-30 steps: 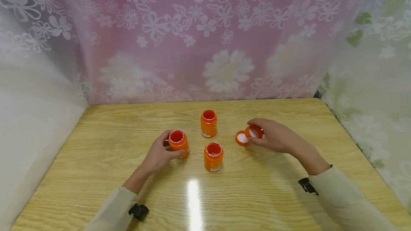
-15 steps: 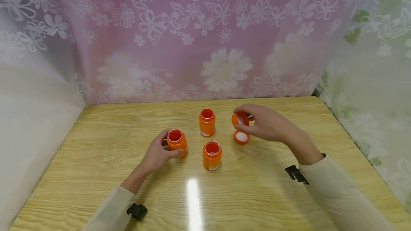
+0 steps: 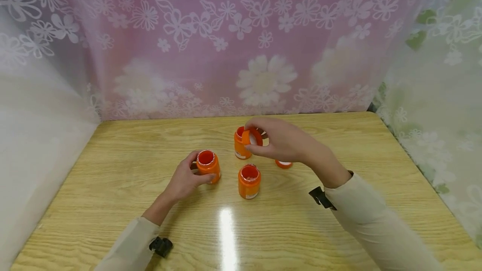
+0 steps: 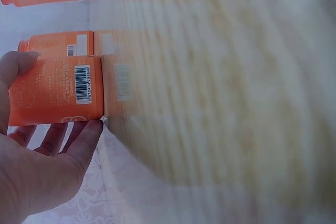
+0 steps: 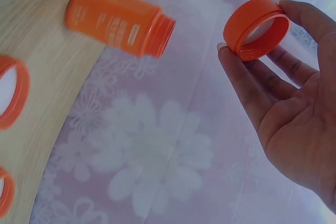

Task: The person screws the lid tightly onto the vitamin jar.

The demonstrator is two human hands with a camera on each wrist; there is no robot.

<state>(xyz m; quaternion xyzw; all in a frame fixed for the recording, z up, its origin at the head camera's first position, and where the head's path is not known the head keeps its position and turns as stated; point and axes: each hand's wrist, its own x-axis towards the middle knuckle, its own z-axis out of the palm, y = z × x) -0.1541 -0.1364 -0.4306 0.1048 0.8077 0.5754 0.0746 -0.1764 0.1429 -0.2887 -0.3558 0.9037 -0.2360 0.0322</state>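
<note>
Three open orange jars stand on the table. My left hand (image 3: 187,179) holds the left orange jar (image 3: 213,174), thumb on one side and fingers on the other; its barcode label faces the left wrist camera. My right hand (image 3: 284,139) pinches an orange screw lid (image 5: 256,29) between thumb and fingertips, tilted, its white lining partly showing. In the head view this lid overlaps the mouth of the back jar (image 3: 242,149); the right wrist view shows a gap between that jar and the lid. The front jar (image 3: 249,188) stands between my hands, with something pale inside.
Another orange lid (image 3: 283,164) with a white lining lies on the table below my right hand. Two lids show at the left edge of the right wrist view, the upper lid (image 5: 21,94) larger. A flowered curtain (image 3: 263,53) hangs behind the wooden table (image 3: 150,137).
My right hand has lifted the lid off the spot beside the other lid and carried it left, over to the back jar. My left hand has stayed on its jar.
</note>
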